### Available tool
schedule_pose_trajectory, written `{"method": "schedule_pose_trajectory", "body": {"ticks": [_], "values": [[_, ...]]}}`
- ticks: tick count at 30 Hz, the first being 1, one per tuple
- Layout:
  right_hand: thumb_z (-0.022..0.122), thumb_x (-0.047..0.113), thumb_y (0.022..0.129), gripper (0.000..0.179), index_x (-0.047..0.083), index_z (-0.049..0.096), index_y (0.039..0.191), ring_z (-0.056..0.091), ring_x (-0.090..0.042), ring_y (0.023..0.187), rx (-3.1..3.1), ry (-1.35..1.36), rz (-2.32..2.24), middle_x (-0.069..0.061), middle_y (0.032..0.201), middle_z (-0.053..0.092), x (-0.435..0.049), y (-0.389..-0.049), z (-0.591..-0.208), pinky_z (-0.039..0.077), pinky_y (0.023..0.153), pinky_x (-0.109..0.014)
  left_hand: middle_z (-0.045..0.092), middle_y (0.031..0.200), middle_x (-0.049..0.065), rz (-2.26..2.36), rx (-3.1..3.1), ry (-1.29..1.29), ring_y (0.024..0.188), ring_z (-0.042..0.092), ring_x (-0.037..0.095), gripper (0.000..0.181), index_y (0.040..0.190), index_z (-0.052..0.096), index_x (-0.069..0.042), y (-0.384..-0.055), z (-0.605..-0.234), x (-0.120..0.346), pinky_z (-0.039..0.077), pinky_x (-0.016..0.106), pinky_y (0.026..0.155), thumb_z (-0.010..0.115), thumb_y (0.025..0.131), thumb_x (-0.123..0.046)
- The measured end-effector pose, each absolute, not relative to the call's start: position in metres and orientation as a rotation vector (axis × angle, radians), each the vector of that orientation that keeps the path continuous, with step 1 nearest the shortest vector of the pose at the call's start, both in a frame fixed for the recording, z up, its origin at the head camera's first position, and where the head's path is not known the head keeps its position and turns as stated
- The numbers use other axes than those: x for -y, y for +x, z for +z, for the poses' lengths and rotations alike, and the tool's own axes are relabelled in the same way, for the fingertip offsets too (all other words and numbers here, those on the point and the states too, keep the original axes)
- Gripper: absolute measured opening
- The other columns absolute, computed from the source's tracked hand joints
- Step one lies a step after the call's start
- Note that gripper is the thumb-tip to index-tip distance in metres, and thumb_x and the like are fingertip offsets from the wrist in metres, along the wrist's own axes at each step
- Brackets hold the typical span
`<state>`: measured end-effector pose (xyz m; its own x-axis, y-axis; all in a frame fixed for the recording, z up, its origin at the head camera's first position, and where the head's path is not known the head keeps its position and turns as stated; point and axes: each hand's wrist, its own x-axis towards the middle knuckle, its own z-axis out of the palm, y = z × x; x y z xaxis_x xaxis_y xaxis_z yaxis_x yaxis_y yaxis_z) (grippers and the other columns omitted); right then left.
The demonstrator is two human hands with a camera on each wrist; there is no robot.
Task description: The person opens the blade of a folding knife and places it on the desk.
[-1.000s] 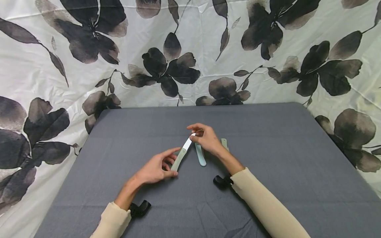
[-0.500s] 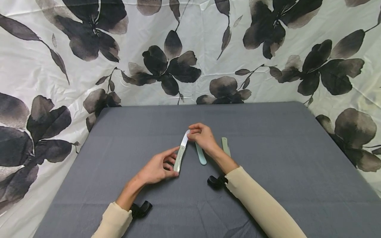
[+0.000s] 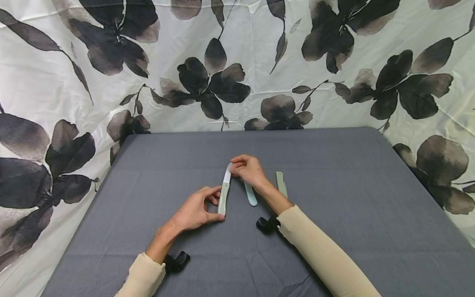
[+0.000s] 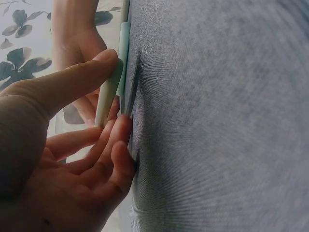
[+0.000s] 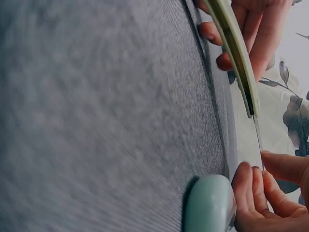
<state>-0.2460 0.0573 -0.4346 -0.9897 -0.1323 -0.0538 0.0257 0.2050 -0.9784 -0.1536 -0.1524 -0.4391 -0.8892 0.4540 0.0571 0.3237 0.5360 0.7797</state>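
A folding knife point(image 3: 223, 199) with a pale green handle and an unfolded blade slants up between my hands. My left hand point(image 3: 191, 212) holds its handle, the thumb at the lower end and fingertips near the pivot. With thumb and fingers, my right hand point(image 3: 249, 171) pinches the blade near its tip. In the right wrist view the blade point(image 5: 258, 135) runs out of the handle's slot point(image 5: 236, 53) to those fingertips. A light blue knife handle point(image 3: 251, 195) lies just below my right hand, its upper part hidden by that hand.
A second green folding knife point(image 3: 281, 183), folded, lies right of the right wrist on the grey cloth-covered table point(image 3: 352, 198). A white floral cloth point(image 3: 245, 62) hangs behind the table. Each wrist carries a black camera mount point(image 3: 178, 262).
The knife has swung from a slant to nearly upright, its blade tip moving left. My right hand has shifted left with the tip, uncovering more of the green knife. My left hand has barely moved.
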Motion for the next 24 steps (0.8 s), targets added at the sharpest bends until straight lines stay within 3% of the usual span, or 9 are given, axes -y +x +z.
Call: {"method": "schedule_pose_trajectory", "body": {"ticks": [7,14,24], "values": [[0.078,0.007,0.091,0.032,0.003,0.073,0.122,0.068,-0.026,0.098,-2.620,-0.273,-1.555,-0.017,0.110,0.073,-0.0576,-0.2480,-0.4319,0.055,0.080,-0.029,0.062,0.113,0.008,1.218,-2.717,0.649,0.097,0.059,0.018,0.080,0.144,0.060,-0.001,-0.1520,-0.4396,0.1504,0.050,0.036,0.091,0.095,0.075,-0.018],[0.076,0.013,0.094,0.039,0.004,0.070,0.132,0.064,-0.029,0.108,-2.666,-0.384,-1.311,-0.017,0.120,0.067,-0.0564,-0.2480,-0.4303,0.054,0.093,-0.041,0.055,0.107,0.006,1.078,-2.731,0.567,0.095,0.053,0.016,0.083,0.149,0.055,-0.002,-0.1511,-0.4375,0.1501,0.047,0.032,0.085,0.093,0.079,-0.024],[0.077,0.016,0.093,0.043,0.005,0.070,0.134,0.064,-0.030,0.109,-2.675,-0.447,-1.134,-0.017,0.123,0.068,-0.0559,-0.2519,-0.4307,0.053,0.093,-0.042,0.053,0.107,0.004,0.957,-2.724,0.495,0.095,0.051,0.013,0.086,0.152,0.053,-0.005,-0.1507,-0.4353,0.1494,0.046,0.031,0.084,0.092,0.080,-0.028]]}}
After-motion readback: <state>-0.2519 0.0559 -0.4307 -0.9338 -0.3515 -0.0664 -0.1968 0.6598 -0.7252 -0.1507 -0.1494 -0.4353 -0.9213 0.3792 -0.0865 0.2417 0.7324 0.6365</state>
